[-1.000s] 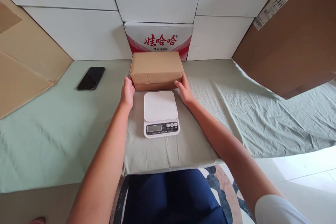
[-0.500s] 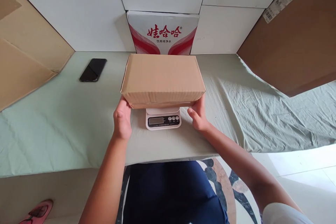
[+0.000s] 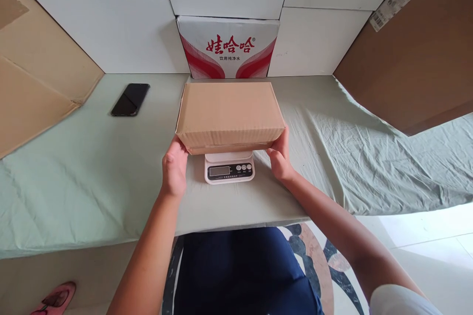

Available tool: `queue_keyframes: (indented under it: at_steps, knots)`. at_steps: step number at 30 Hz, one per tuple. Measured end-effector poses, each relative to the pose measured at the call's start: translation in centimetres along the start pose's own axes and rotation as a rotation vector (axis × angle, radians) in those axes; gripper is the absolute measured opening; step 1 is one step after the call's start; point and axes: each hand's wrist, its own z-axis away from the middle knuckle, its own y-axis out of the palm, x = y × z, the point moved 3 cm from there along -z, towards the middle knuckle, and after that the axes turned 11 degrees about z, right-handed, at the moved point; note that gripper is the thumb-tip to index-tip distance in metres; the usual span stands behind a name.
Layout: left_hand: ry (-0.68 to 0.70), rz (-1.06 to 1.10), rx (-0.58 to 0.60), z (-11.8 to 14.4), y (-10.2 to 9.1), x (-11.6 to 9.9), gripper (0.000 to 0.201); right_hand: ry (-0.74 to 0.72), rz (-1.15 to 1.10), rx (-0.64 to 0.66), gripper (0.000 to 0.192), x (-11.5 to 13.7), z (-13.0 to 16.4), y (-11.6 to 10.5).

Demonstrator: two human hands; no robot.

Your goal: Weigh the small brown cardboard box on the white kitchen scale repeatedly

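The table (image 3: 74,167), draped in a pale green sheet, is carrying everything, and cardboard panels are leaning in on both far sides of the grip. Beyond the grip, a red and white printed carton (image 3: 227,47) is standing against the white wall.

The brown cardboard box (image 3: 229,115) is sitting between the 2 hands, directly over the white scale (image 3: 229,168). Both hands are grasping it at its near bottom corners: the left hand (image 3: 173,170) is cupping the left corner and the right hand (image 3: 280,160) is cupping the right one, fingers tucked beneath. Gripping low and at opposite ends is keeping the box level and centred over the platform, and is leaving the display uncovered just nearer than the grip.

A black phone (image 3: 130,99) is lying flat well off to the left of the grip.

The box is hiding most of the scale's platform, so whether it is resting on it or hanging just above cannot be told. The fingertips under the box are out of sight. The display is too small to read. A pink shoe (image 3: 53,298) is being cut off at the lower left edge.
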Motion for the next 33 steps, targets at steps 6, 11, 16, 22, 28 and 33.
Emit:
queue_keyframes:
  at_steps: [6,11,16,22,28,33]
  knots:
    - [0.0,0.018,0.022,-0.1,0.0,-0.1,0.069,0.004,-0.018,-0.009,0.087,-0.3,-0.3,-0.1]
    - [0.002,0.003,0.018,0.0,0.3,-0.1,0.07,-0.018,-0.048,0.004,0.085,-0.4,-0.4,0.0]
    - [0.026,0.012,0.01,-0.2,-0.1,-0.5,0.075,-0.013,-0.067,-0.032,0.087,-0.6,-0.7,-0.3]
    - [0.106,0.004,-0.14,-0.5,-1.9,-1.8,0.067,0.021,-0.041,-0.213,0.078,-0.6,-1.7,-2.7]
    - [0.042,-0.031,-0.089,-0.3,-1.4,-1.3,0.069,0.099,-0.022,-0.22,0.089,-0.3,-1.8,-2.7]
    - [-0.02,0.018,-0.046,-0.4,-0.6,-0.8,0.069,0.113,-0.024,-0.158,0.089,-0.3,-1.5,-2.1]
